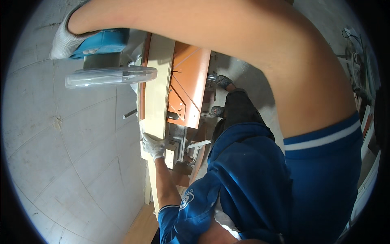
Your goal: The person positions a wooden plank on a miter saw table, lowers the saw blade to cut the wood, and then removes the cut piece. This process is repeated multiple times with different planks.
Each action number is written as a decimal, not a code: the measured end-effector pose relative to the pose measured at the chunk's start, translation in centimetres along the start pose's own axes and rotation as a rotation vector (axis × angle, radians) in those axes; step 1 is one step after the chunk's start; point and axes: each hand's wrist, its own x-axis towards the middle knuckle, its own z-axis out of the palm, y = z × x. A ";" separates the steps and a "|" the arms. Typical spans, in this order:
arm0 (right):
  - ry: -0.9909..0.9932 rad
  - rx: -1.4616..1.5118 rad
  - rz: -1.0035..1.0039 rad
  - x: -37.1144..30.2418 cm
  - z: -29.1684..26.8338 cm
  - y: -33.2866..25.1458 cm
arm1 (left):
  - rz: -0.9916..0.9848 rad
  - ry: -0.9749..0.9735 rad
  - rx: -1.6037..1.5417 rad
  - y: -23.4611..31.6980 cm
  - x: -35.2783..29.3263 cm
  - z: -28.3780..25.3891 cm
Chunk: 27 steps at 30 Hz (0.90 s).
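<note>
My right arm arcs across the top of the view to the far left. There my right hand point(64, 42), in a white knitted glove, is closed around a blue machine housing point(103, 41); a few fingertips show below it, the rest is hidden. Under the housing sits a clear plastic guard point(110, 77), edge-on to me. My left hand point(154, 146), also in a white glove, grips a long cream board point(156, 97) from above. The board runs along an orange machine table point(191, 89), close by the guard.
A pale wall point(61, 122) with cracks rises along the left. A short metal rod point(129, 114) juts toward it. Below the table is metal framework point(199, 144). My feet in dark sandals point(223, 82) stand on the grey floor, with clutter point(357, 69) at the far right.
</note>
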 end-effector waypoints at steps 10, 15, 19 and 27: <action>0.024 -0.021 -0.003 -0.7 -1.6 -0.1 | 0.090 0.083 -0.105 4.6 3.0 -0.1; 0.014 -0.020 0.017 -0.8 -2.0 -0.6 | 0.099 0.078 -0.102 4.2 2.9 0.0; -0.028 -0.005 0.110 -0.5 -2.1 -0.6 | 0.087 0.093 -0.079 3.9 3.0 0.2; -0.004 -0.081 0.014 1.8 -1.5 0.3 | 0.128 0.125 -0.120 3.5 2.8 0.4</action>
